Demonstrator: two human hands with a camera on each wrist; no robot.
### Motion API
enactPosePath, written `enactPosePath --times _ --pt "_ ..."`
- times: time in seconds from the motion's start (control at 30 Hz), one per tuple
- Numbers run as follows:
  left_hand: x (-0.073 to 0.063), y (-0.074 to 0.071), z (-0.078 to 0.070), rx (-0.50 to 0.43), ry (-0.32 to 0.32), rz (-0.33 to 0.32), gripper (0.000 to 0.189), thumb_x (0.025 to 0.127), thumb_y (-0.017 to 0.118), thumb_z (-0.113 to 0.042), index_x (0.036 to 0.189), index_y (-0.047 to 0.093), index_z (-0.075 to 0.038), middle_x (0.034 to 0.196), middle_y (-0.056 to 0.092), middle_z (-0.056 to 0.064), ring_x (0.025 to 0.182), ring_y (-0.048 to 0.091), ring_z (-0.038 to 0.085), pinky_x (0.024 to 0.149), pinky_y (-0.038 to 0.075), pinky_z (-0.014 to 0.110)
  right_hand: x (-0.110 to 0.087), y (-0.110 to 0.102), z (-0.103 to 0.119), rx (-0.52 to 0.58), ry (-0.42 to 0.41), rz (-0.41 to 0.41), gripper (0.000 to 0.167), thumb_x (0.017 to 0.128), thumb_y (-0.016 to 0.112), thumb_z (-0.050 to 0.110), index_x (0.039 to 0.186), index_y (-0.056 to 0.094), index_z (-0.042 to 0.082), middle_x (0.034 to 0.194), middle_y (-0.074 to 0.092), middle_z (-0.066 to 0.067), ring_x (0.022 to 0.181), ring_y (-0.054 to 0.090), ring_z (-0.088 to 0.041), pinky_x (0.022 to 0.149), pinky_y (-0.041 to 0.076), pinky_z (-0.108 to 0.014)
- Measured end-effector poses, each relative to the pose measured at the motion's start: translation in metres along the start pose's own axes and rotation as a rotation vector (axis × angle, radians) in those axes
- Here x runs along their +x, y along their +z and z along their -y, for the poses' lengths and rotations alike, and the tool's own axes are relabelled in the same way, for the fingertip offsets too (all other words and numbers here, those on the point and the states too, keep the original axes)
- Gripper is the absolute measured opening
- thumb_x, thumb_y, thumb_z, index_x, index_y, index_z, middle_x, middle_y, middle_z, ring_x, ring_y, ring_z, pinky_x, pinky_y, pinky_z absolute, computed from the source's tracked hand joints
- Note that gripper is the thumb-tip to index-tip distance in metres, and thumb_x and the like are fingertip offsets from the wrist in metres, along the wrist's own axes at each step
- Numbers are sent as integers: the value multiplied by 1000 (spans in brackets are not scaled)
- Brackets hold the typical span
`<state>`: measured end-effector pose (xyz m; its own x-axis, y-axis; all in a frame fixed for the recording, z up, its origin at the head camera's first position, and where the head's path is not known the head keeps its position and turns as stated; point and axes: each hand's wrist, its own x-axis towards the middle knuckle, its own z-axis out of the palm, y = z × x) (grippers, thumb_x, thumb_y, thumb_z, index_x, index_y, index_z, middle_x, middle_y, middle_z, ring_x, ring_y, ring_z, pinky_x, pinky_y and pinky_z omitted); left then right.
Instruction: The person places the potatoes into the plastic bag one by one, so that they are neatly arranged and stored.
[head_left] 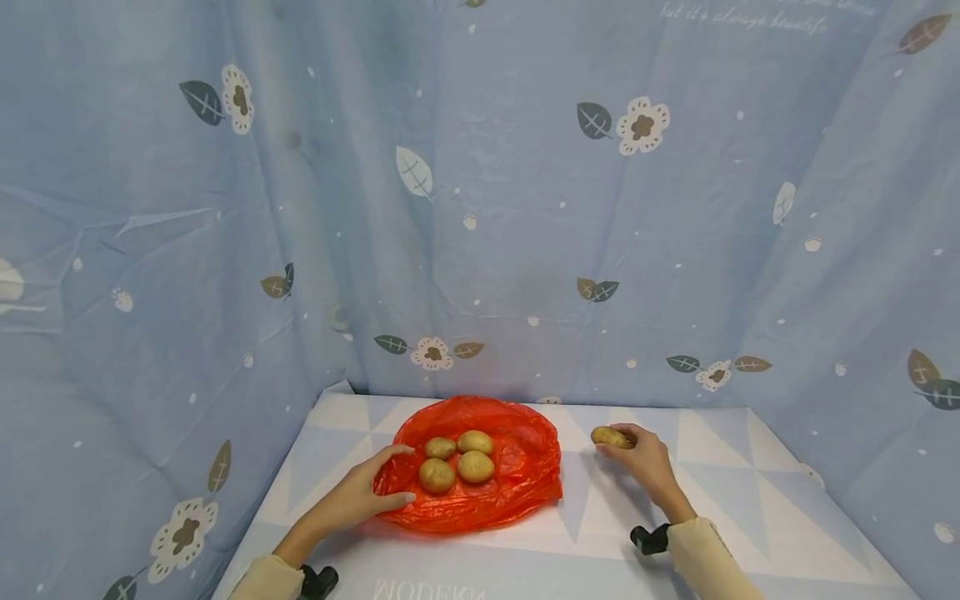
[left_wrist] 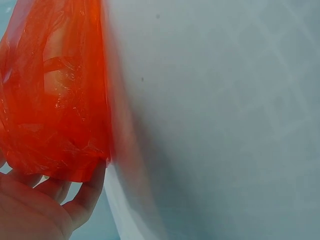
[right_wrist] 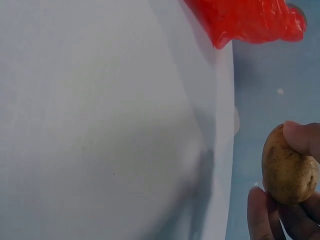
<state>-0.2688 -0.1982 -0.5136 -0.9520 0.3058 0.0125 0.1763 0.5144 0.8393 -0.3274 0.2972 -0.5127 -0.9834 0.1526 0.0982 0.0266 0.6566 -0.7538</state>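
A red plastic bag (head_left: 517, 467) lies on the table with its mouth spread wide, and several potatoes (head_left: 476, 467) show inside it. My left hand (head_left: 371, 492) rests at the bag's left edge, thumb and fingers spread apart along the rim. In the left wrist view, the fingers (left_wrist: 90, 192) touch the bag's lower edge, and their tips are partly hidden by the red plastic (left_wrist: 55, 125). To the right of the bag, my right hand (head_left: 648, 462) pinches a single potato (right_wrist: 286, 167) between thumb and fingers, raised above the table.
The white and pale-blue patterned tabletop (head_left: 720, 492) extends to the right of the bag and in front of it. A blue curtain (head_left: 510, 208) with flowers and leaves hangs right behind the table and along its sides. Dark wrist devices (head_left: 649, 540) sit at both sleeves.
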Motion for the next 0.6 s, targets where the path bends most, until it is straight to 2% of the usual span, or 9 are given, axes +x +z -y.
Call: enactPosePath --times 0.2,0.6 --pt "0 0 0 -4 -1 -2 73 86 84 -36 148 50 -18 153 47 16 139 45 43 104 48 60 -4 2 7 3 -15 13 65 83 86 43 132 65 5 126 66 -19 104 61 -30 88 52 -44" --pt "0 0 -1 -6 4 2 74 86 84 -35 149 48 -18 153 47 16 137 47 43 101 51 58 -13 6 28 48 -49 27 60 83 87 35 130 66 6 121 68 -14 101 61 -27 87 56 -39"
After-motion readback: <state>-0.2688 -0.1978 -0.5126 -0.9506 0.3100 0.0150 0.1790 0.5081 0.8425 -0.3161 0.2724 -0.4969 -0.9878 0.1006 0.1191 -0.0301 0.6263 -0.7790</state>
